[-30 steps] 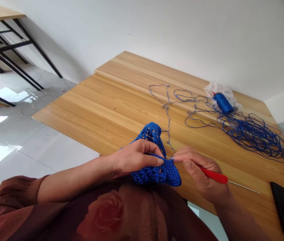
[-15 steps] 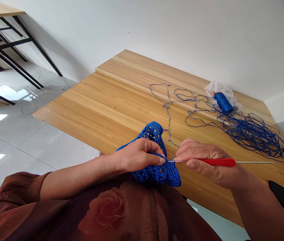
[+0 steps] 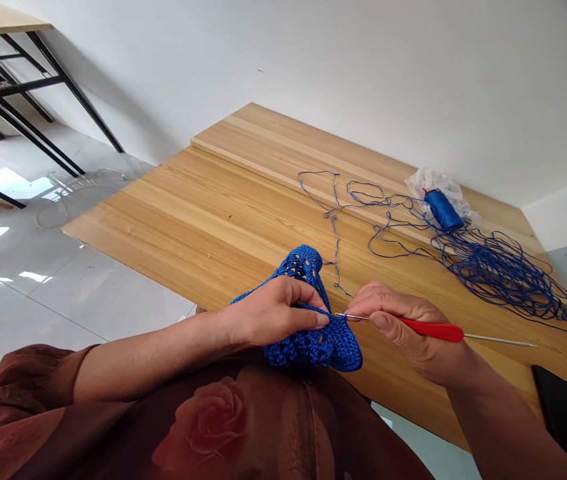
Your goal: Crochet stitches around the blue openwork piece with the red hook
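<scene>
My left hand (image 3: 273, 312) pinches a blue crocheted piece (image 3: 308, 347) at the near edge of the wooden table (image 3: 203, 213). My right hand (image 3: 403, 320) is closed on a crochet hook with a red handle (image 3: 431, 329); its metal tip pokes into the blue work beside my left thumb. A strand of blue yarn (image 3: 334, 233) runs from the work across the table to a loose tangle of yarn (image 3: 503, 273) and a blue spool (image 3: 442, 209) lying on clear plastic wrap.
A black phone (image 3: 563, 417) lies at the table's near right edge. A raised wooden strip (image 3: 283, 143) runs along the back by the white wall. Black-framed tables (image 3: 8, 80) stand on the glossy tiled floor at far left.
My right hand swung the hook from tilted to nearly level, then tilted it slightly again, keeping the tip at the work. My left hand kept its pinch on the piece.
</scene>
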Action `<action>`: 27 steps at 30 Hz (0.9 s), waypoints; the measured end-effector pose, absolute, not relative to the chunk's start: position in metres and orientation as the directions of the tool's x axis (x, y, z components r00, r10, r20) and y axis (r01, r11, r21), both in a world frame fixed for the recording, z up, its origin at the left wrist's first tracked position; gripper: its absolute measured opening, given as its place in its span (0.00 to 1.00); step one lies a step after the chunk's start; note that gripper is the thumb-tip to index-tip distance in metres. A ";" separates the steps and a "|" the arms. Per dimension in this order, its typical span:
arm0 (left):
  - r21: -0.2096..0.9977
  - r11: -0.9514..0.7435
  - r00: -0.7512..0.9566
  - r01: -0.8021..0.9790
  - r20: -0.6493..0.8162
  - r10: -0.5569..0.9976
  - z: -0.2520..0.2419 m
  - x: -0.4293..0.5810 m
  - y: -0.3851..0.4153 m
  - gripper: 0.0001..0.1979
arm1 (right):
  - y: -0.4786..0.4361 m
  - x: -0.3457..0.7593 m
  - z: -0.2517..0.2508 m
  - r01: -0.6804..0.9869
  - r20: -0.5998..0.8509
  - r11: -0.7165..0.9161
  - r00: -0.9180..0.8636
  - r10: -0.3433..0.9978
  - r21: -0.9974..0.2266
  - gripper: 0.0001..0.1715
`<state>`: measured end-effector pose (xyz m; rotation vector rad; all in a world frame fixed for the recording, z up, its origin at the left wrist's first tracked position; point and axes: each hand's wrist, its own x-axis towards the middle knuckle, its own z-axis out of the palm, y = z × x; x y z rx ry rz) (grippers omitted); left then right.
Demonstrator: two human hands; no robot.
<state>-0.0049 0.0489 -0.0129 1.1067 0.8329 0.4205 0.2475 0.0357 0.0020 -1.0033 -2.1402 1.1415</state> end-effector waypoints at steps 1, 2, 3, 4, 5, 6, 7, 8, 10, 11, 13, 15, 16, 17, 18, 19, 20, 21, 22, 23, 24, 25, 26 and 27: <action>0.903 0.419 0.638 0.094 -0.378 0.672 -0.013 -0.005 0.049 0.11 | 0.035 0.248 0.002 0.363 0.093 0.371 -0.596 0.797 -0.855 0.13; 0.902 0.422 0.637 0.091 -0.379 0.672 -0.013 -0.004 0.049 0.11 | 0.035 0.248 0.002 0.358 0.091 0.367 -0.598 0.796 -0.858 0.13; 0.901 0.424 0.637 0.091 -0.380 0.671 -0.013 -0.004 0.048 0.10 | 0.035 0.248 0.003 0.353 0.091 0.365 -0.599 0.796 -0.861 0.13; 0.901 0.424 0.636 0.094 -0.381 0.671 -0.014 -0.004 0.048 0.10 | 0.035 0.247 0.003 0.347 0.094 0.365 -0.602 0.793 -0.864 0.13; 0.901 0.424 0.635 0.095 -0.383 0.671 -0.014 -0.003 0.048 0.10 | 0.035 0.247 0.004 0.341 0.096 0.367 -0.607 0.789 -0.865 0.13; 0.900 0.425 0.635 0.098 -0.385 0.669 -0.015 -0.003 0.048 0.10 | 0.036 0.247 0.005 0.338 0.096 0.369 -0.612 0.785 -0.866 0.13; 0.899 0.426 0.636 0.100 -0.387 0.668 -0.015 -0.003 0.047 0.10 | 0.037 0.247 0.005 0.335 0.096 0.372 -0.618 0.780 -0.866 0.13; 0.898 0.427 0.634 0.102 -0.390 0.668 -0.015 -0.003 0.047 0.10 | 0.038 0.247 0.006 0.332 0.096 0.374 -0.623 0.776 -0.866 0.13; 0.897 0.429 0.627 0.105 -0.395 0.672 -0.015 -0.003 0.047 0.10 | 0.039 0.248 0.006 0.329 0.091 0.371 -0.630 0.772 -0.868 0.13; 0.895 0.433 0.625 0.105 -0.398 0.671 -0.015 -0.003 0.047 0.10 | 0.040 0.248 0.006 0.328 0.090 0.370 -0.632 0.770 -0.869 0.13; 0.890 0.444 0.624 0.100 -0.404 0.669 -0.014 -0.003 0.047 0.11 | 0.040 0.249 0.005 0.325 0.089 0.372 -0.638 0.765 -0.870 0.13; 0.886 0.454 0.629 0.093 -0.406 0.664 -0.014 -0.002 0.047 0.11 | 0.040 0.250 0.005 0.332 0.084 0.371 -0.637 0.766 -0.867 0.13; 0.886 0.456 0.630 0.088 -0.404 0.663 -0.014 -0.002 0.047 0.11 | 0.039 0.250 0.005 0.342 0.078 0.367 -0.631 0.772 -0.865 0.13; 0.886 0.456 0.631 0.085 -0.402 0.664 -0.015 -0.002 0.047 0.11 | 0.039 0.249 0.006 0.356 0.071 0.360 -0.620 0.781 -0.862 0.13; 0.886 0.456 0.629 0.084 -0.402 0.665 -0.015 -0.002 0.047 0.11 | 0.038 0.248 0.006 0.372 0.063 0.352 -0.606 0.793 -0.859 0.14; 0.887 0.455 0.627 0.084 -0.402 0.667 -0.016 -0.002 0.047 0.11 | 0.037 0.248 0.006 0.386 0.056 0.342 -0.590 0.806 -0.856 0.14; 0.887 0.454 0.625 0.085 -0.402 0.670 -0.016 -0.003 0.047 0.11 | 0.036 0.247 0.005 0.398 0.051 0.333 -0.574 0.817 -0.855 0.14; 0.887 0.454 0.622 0.085 -0.403 0.671 -0.017 -0.003 0.047 0.11 | 0.035 0.246 0.005 0.403 0.049 0.326 -0.562 0.825 -0.855 0.14; 0.888 0.452 0.623 0.086 -0.402 0.671 -0.017 -0.003 0.048 0.11 | 0.035 0.245 0.005 0.401 0.049 0.320 -0.557 0.829 -0.858 0.14; 0.889 0.450 0.624 0.089 -0.402 0.670 -0.017 -0.003 0.048 0.11 | 0.034 0.245 0.005 0.395 0.049 0.317 -0.559 0.828 -0.862 0.14; 0.890 0.447 0.628 0.094 -0.401 0.667 -0.017 -0.003 0.048 0.11 | 0.034 0.246 0.005 0.383 0.050 0.317 -0.567 0.822 -0.868 0.14; 0.891 0.443 0.630 0.100 -0.401 0.665 -0.017 -0.004 0.048 0.11 | 0.035 0.246 0.005 0.369 0.051 0.319 -0.582 0.812 -0.873 0.13; 0.892 0.439 0.633 0.107 -0.401 0.662 -0.017 -0.004 0.048 0.11 | 0.036 0.247 0.005 0.356 0.051 0.324 -0.601 0.798 -0.876 0.13; 0.893 0.436 0.635 0.113 -0.402 0.660 -0.016 -0.004 0.048 0.11 | 0.037 0.248 0.006 0.342 0.055 0.334 -0.623 0.781 -0.878 0.12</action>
